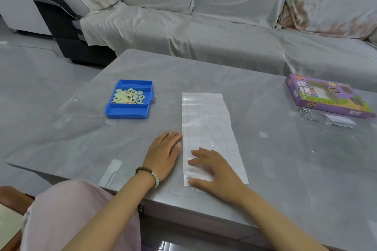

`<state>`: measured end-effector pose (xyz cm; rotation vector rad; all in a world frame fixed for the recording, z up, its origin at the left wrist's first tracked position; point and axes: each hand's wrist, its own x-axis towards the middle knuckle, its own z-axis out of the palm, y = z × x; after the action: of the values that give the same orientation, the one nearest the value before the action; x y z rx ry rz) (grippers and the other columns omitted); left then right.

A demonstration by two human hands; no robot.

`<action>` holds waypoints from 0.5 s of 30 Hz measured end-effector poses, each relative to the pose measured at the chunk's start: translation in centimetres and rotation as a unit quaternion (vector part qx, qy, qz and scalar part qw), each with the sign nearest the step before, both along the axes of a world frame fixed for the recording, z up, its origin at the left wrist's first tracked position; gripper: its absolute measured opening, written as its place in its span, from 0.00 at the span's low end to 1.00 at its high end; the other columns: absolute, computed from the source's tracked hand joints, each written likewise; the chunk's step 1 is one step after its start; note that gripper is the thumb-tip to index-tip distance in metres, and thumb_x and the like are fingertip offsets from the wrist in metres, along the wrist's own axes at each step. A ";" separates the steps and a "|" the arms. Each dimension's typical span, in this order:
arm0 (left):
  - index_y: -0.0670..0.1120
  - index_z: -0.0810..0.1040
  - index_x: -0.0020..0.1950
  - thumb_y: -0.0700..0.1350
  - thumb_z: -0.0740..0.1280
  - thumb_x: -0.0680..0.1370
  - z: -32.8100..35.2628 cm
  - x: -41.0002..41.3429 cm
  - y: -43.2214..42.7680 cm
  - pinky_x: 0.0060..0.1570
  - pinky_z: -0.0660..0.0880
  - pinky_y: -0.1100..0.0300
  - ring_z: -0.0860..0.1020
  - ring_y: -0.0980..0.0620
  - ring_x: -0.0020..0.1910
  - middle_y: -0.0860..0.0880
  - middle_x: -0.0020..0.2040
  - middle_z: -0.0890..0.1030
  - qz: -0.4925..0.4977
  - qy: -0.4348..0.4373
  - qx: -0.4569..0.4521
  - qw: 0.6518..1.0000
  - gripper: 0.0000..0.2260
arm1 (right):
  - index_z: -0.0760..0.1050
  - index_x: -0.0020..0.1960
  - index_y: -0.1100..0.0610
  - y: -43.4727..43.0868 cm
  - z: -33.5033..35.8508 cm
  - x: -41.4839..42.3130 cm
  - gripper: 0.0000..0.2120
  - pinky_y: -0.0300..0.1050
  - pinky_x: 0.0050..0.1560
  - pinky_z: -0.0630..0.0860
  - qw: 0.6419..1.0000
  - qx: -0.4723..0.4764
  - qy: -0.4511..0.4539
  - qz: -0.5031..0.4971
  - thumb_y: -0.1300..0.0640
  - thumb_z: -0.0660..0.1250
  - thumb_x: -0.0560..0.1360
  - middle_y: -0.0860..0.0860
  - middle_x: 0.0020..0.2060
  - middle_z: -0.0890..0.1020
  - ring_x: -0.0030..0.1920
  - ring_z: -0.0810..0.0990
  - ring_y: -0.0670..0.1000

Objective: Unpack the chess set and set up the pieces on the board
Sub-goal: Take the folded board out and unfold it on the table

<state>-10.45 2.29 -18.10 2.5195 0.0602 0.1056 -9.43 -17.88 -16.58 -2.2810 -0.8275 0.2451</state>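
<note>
Grey stone-look worktop (265,79) under a clear film carries everything, and the landmark on it is the long white folded board sheet (206,120), lying as a narrow strip that runs away from the person. Well to the right of the sheet and farther back sits the purple cardboard game box (326,98). Well to the sheet's left stands the blue plastic tray (128,111), its middle compartment heaped with cream round chess pieces (128,97). Both hands are apart, flat and hold nothing: the right hand (216,171) is spread on the sheet's near end, and the left hand (163,153) rests on the worktop at the sheet's left edge, fingers straight. The step in hand looks like unfolding the board. It should go best with one palm pinning the lower layer while the other lifts the top fold's free edge, swings it open sideways and then presses the creases flat so the pieces will not tip.
</note>
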 end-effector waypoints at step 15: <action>0.52 0.52 0.75 0.50 0.52 0.81 2.8 -2.1 -6.9 0.63 0.64 0.63 0.67 0.54 0.65 0.50 0.67 0.68 -0.030 -0.039 -0.114 0.992 0.22 | 0.79 0.44 0.58 -3.0 2.5 1.6 0.08 0.36 0.33 0.67 0.848 0.316 0.194 -0.379 0.54 0.66 0.76 0.45 0.24 0.73 0.26 0.69 0.43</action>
<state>-12.58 -4.62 -15.32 2.2852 -0.0334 0.1637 -7.85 -20.87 -14.10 -1.6655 0.2256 0.0438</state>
